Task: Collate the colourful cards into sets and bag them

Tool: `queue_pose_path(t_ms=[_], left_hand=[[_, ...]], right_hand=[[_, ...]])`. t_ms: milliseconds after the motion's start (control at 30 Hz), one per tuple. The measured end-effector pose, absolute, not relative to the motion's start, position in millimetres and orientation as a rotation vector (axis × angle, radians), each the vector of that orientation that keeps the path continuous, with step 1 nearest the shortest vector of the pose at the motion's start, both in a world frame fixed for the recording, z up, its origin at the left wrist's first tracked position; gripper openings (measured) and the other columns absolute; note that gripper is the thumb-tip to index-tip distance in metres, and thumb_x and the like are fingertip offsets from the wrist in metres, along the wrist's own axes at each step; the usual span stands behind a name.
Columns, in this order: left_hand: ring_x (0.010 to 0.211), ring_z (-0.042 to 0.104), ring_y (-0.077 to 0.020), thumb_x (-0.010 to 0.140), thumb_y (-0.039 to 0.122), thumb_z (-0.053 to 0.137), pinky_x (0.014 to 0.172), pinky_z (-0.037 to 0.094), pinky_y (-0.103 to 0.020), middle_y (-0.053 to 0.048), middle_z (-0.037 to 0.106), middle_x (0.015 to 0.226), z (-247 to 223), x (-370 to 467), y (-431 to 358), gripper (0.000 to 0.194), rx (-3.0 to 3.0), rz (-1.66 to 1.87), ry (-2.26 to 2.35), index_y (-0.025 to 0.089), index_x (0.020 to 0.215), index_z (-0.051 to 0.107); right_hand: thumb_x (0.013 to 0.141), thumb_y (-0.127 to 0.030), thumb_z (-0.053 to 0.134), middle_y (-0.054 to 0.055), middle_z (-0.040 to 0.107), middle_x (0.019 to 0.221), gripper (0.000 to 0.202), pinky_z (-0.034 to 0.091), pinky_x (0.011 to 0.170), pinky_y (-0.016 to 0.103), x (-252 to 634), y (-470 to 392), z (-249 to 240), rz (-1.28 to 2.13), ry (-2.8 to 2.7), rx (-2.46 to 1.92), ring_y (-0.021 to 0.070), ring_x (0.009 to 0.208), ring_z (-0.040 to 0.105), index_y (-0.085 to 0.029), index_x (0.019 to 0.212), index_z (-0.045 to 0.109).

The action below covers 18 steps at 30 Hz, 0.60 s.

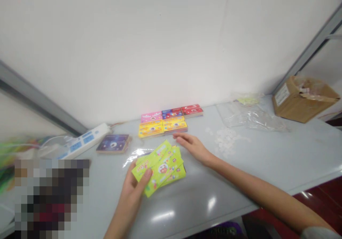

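Note:
Several lime-green printed cards are fanned out in my left hand, its thumb pressed across their near corner. Something dark shows under the fan's right edge, mostly covered. My right hand hovers to the right of the cards, fingers stretched out toward the stacks, holding nothing visible. Behind the cards stand neat stacks: yellow cards in front, with pink cards, blue-and-red cards and red cards at the back. A stack of dark blue cards lies to the left. Clear plastic film peeks out behind the green cards.
A white power strip with cables lies at the left. Small white pieces are scattered on the grey table. Clear plastic bags and an opened cardboard box stand toward the right. A white wall closes off the back.

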<state>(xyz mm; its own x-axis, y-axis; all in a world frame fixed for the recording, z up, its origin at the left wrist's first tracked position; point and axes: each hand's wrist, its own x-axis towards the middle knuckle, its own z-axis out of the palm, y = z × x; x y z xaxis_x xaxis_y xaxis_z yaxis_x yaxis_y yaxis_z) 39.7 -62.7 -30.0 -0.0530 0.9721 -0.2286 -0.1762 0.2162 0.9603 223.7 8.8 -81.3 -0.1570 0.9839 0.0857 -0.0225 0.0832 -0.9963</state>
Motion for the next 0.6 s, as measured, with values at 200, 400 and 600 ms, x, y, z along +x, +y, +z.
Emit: queue_pose_path(t_ms=[200,400,600], left_hand=[[0.098,0.058,-0.0260,0.064,0.039,0.070,0.082,0.049,-0.036,-0.009,0.060,0.107,-48,50,-54,0.058,1.061,1.049,1.215,0.018,0.109,0.041],[0.107,0.052,-0.0268,0.073,0.042,0.059,0.087,0.044,-0.041,-0.015,0.051,0.121,-51,59,-47,0.066,1.531,0.841,1.219,0.017,0.126,0.027],[0.131,0.011,-0.0348,0.051,0.050,0.073,0.103,0.010,-0.053,-0.013,0.016,0.144,-50,27,-21,0.099,2.488,0.173,1.332,0.022,0.134,0.028]], right_hand=[[0.075,-0.049,0.054,0.009,0.062,0.104,0.050,0.043,0.086,0.036,252,-21,-71,1.842,-1.195,-0.751,0.0182,0.091,0.059,-0.019,0.116,0.051],[0.068,-0.035,0.067,0.007,0.065,0.097,0.039,0.046,0.081,0.034,257,-29,-78,1.779,-1.072,-0.856,0.0176,0.082,0.063,-0.017,0.101,0.057],[0.070,-0.036,0.065,0.008,0.068,0.092,0.032,0.049,0.077,0.032,298,-29,-76,1.637,-0.941,-1.094,0.0186,0.078,0.065,-0.016,0.094,0.060]])
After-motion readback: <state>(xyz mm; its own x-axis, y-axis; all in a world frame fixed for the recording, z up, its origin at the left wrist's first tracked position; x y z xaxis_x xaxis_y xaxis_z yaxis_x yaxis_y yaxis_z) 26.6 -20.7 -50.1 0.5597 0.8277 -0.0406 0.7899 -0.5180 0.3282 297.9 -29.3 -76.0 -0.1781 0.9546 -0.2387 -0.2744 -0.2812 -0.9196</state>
